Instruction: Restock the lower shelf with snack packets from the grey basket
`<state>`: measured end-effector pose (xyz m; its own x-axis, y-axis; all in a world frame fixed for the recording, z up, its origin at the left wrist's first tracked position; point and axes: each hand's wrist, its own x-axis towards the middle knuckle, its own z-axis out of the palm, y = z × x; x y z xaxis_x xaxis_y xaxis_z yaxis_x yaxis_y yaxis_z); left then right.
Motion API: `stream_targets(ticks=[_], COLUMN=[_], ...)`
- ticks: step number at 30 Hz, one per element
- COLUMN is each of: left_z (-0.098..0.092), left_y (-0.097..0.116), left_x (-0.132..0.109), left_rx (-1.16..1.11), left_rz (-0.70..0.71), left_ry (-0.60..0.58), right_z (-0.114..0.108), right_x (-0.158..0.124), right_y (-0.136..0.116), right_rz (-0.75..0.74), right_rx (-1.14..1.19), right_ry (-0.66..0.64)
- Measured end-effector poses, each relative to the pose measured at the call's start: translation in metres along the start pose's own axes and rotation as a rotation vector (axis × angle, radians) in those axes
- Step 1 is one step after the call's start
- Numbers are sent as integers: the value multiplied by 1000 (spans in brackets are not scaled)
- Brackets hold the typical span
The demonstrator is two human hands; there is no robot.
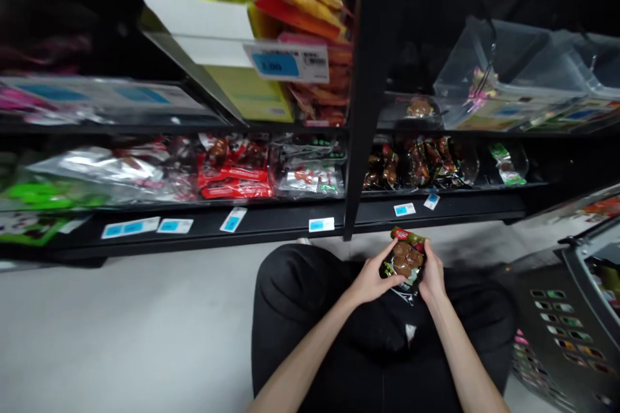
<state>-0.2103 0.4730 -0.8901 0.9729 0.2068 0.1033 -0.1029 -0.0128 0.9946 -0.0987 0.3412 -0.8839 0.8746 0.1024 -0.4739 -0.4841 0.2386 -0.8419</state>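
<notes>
A small snack packet [407, 257] with brown pieces showing through its clear front is held above my lap, in front of a low store shelf. My left hand [372, 279] grips its left side with the thumb over the front. My right hand [433, 276] clasps its right side. More packets seem stacked beneath it between my hands, partly hidden. Both forearms reach in from the bottom of the view.
Black shelves [271, 222] hold rows of packaged snacks, with blue price tags [321, 224] along the front edge. A black upright post [361, 142] divides the bays. Clear bins [508, 71] sit at upper right. A grey basket [566, 329] stands at right on the pale floor [121, 335].
</notes>
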Motion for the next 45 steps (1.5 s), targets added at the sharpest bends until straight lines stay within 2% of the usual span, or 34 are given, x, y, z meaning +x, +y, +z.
stream_targets(ticks=[2, 6, 9, 12, 14, 18, 24, 28, 32, 36, 39, 41, 45], left_z=[-1, 0, 2, 2, 2, 0, -2, -7, -11, -9, -7, -7, -9], left_y=[-1, -6, -9, -10, -9, -8, -4, 1, 3, 2, 3, 3, 2], left_x=[0, 2, 2, 3, 4, 6, 4, 5, 8, 8, 7, 7, 8], left_rx=[-12, -52, -77, -106, -169, -339, -337, -471, -538, -543, -529, -528, -547], left_rz=[-31, -48, -55, -52, -33, 0, -87, -65, -90, -101, -98, -105, -131], left_ry=[56, 239, 301, 289, 253, 187, 198, 263, 314, 292, 278, 276, 276], right_z=[1, 3, 4, 2, 0, -4, 2, 28, 72, 121, 152, 164, 162], right_x=[-3, -9, -12, -13, -13, -13, -12, -15, -16, 0, 23, 39, 57], right_y=[-1, 0, 0, -1, -1, 4, 0, -27, -60, -78, -77, -71, -51], right_rz=[21, -1, -59, -128, -175, -250, -265, -321, -386, -441, -373, -332, -384], right_rx=[-1, -72, -142, -212, -262, -301, -223, -143, -58, -41, -41, -54, -115], right_ry=[-133, -397, -475, -531, -553, -506, -416, -355, -430, -495, -548, -591, -567])
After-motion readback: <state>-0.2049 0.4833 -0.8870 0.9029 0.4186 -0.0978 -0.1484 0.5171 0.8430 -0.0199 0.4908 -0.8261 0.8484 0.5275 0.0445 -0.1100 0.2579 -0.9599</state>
